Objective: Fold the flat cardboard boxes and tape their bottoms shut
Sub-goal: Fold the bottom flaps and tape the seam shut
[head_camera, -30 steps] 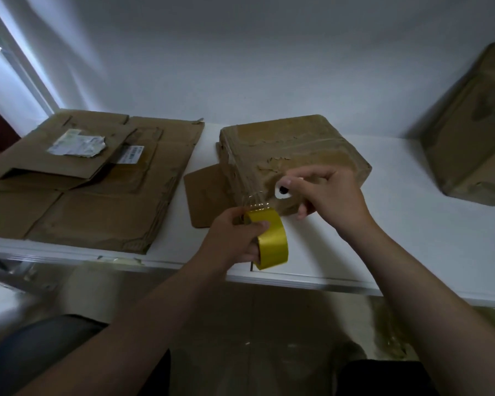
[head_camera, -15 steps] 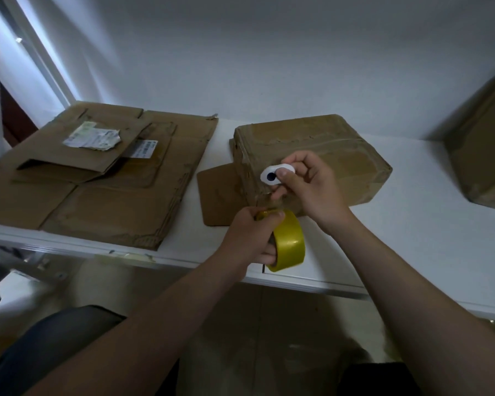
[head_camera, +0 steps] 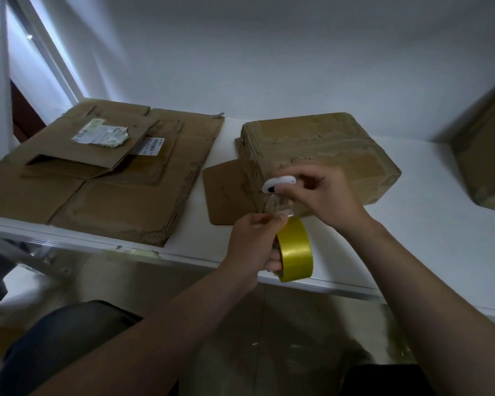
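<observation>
A folded cardboard box [head_camera: 320,155] lies on the white table [head_camera: 412,252], with one loose flap [head_camera: 226,192] spread at its left. My left hand [head_camera: 255,244] grips a yellow roll of tape [head_camera: 296,250] at the table's front edge. A short clear strip of tape [head_camera: 276,207] runs from the roll up toward the box's near corner. My right hand [head_camera: 323,195] holds a small white cutter [head_camera: 277,184] at the upper end of that strip, against the box.
A pile of flat cardboard boxes [head_camera: 106,172] with torn labels covers the table's left part. Another brown box [head_camera: 486,155] stands at the far right. A white wall rises behind the table. My knees show below its front edge.
The view has swung slightly left, and both hands sit a little higher and closer to the box. The grips on roll and cutter are unchanged.
</observation>
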The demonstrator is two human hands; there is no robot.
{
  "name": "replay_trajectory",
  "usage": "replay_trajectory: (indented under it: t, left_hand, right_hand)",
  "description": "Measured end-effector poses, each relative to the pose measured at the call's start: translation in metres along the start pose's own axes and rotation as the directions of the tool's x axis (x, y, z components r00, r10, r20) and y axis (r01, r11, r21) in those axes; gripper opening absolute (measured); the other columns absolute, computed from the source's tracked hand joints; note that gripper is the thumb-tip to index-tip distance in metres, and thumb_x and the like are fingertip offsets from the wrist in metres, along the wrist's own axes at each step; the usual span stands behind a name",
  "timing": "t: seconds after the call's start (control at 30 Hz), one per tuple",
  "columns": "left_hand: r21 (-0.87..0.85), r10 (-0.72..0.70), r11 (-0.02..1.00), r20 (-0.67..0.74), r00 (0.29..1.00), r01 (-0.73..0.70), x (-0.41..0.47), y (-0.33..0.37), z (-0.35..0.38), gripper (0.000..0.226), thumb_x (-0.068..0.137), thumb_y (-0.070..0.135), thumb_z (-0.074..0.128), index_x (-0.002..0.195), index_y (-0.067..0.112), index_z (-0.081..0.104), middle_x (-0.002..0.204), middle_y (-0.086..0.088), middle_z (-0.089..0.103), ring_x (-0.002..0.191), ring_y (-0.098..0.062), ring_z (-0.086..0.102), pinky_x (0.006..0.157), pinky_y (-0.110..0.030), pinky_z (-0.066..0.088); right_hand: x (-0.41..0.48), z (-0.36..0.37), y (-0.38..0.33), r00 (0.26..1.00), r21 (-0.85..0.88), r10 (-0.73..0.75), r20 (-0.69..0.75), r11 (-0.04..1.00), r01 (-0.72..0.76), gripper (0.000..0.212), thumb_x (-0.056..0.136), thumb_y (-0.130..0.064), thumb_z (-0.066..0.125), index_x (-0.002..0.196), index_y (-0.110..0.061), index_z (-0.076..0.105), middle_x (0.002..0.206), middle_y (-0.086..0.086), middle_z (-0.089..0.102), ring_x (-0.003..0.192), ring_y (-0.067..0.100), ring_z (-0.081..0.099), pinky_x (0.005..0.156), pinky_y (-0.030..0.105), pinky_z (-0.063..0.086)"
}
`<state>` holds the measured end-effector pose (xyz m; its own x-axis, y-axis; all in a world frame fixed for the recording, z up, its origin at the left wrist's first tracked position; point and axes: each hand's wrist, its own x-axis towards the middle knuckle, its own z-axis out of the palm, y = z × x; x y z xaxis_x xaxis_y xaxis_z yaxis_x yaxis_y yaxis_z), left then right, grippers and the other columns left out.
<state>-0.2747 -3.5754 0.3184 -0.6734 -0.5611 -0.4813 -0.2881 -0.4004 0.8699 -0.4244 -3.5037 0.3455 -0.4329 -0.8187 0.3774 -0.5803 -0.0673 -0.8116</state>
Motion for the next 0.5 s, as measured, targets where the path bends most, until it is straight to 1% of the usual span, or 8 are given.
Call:
replay_trajectory:
  t: [0.07, 0.13, 0.2, 0.33, 0.37, 0.4, 0.5]
  left_hand:
    - [-0.006, 0.0, 1.0, 0.002, 1.0, 0.0, -0.001, 0.0, 0.0, 0.038, 0.091, 0.037, 0.072, 0.123, 0.018, 0.061, 0.103, -0.011, 0.071, 0.082, -0.029, 0.076, 0.068, -0.044, 0.064]
    - [-0.007, 0.004, 1.0, 0.005, 1.0, -0.004, -0.001, 0.0, 0.0, 0.038, 0.091, 0.037, 0.072, 0.122, 0.018, 0.062, 0.103, -0.011, 0.071, 0.084, -0.03, 0.075, 0.068, -0.043, 0.064]
    - [-0.004, 0.007, 1.0, 0.003, 1.0, -0.007, -0.002, 0.002, 0.0, 0.038, 0.091, 0.037, 0.073, 0.122, 0.018, 0.062, 0.104, -0.012, 0.071, 0.084, -0.03, 0.075, 0.065, -0.041, 0.064]
    - [-0.012, 0.014, 1.0, 0.017, 1.0, -0.014, -0.003, 0.004, -0.002, 0.036, 0.092, 0.036, 0.071, 0.121, 0.018, 0.063, 0.103, -0.012, 0.071, 0.083, -0.03, 0.075, 0.063, -0.039, 0.063]
    - [-0.011, 0.015, 1.0, 0.02, 1.0, -0.015, -0.003, 0.004, -0.001, 0.035, 0.092, 0.036, 0.071, 0.121, 0.018, 0.063, 0.104, -0.012, 0.071, 0.083, -0.03, 0.075, 0.063, -0.039, 0.063]
    - [-0.01, 0.016, 1.0, 0.022, 1.0, -0.016, -0.004, 0.004, -0.001, 0.036, 0.092, 0.036, 0.071, 0.121, 0.019, 0.063, 0.105, -0.012, 0.07, 0.083, -0.03, 0.075, 0.063, -0.038, 0.063]
    - [-0.006, 0.013, 1.0, 0.024, 1.0, -0.013, -0.004, 0.003, -0.001, 0.038, 0.091, 0.037, 0.071, 0.124, 0.019, 0.063, 0.108, -0.012, 0.07, 0.082, -0.029, 0.076, 0.065, -0.039, 0.063]
  right_hand:
    - [0.0, -0.004, -0.004, 0.993, -0.126, -0.089, 0.08, 0.987, 0.098, 0.02, 0.085, -0.011, 0.079, 0.105, -0.014, 0.077, 0.092, -0.011, 0.069, 0.076, 0.005, 0.061, 0.069, 0.023, 0.049]
    - [0.0, -0.01, -0.007, 0.981, -0.198, -0.122, 0.153, 0.968, 0.151, 0.019, 0.086, -0.012, 0.079, 0.105, -0.014, 0.078, 0.096, -0.017, 0.066, 0.078, 0.003, 0.059, 0.07, 0.016, 0.043]
    - [0.001, -0.017, -0.009, 0.967, -0.25, -0.145, 0.209, 0.948, 0.196, 0.02, 0.086, -0.015, 0.078, 0.106, -0.013, 0.078, 0.097, -0.016, 0.066, 0.08, 0.003, 0.06, 0.069, 0.013, 0.042]
    - [0.001, -0.022, -0.01, 0.94, -0.297, -0.196, 0.28, 0.913, 0.279, 0.021, 0.087, -0.018, 0.075, 0.106, -0.01, 0.078, 0.098, -0.005, 0.071, 0.089, -0.002, 0.061, 0.073, 0.009, 0.04]
    - [0.0, -0.021, -0.009, 0.937, -0.302, -0.195, 0.288, 0.91, 0.283, 0.021, 0.087, -0.018, 0.075, 0.106, -0.01, 0.078, 0.099, -0.004, 0.071, 0.091, -0.001, 0.061, 0.074, 0.01, 0.041]
    - [0.0, -0.019, -0.007, 0.935, -0.312, -0.191, 0.298, 0.907, 0.284, 0.019, 0.088, -0.017, 0.075, 0.106, -0.011, 0.078, 0.1, -0.002, 0.072, 0.093, 0.002, 0.062, 0.075, 0.013, 0.043]
    - [0.001, -0.012, 0.0, 0.915, -0.381, -0.191, 0.354, 0.865, 0.328, 0.016, 0.091, -0.014, 0.073, 0.106, -0.012, 0.078, 0.102, 0.001, 0.07, 0.095, 0.012, 0.065, 0.077, 0.03, 0.052]
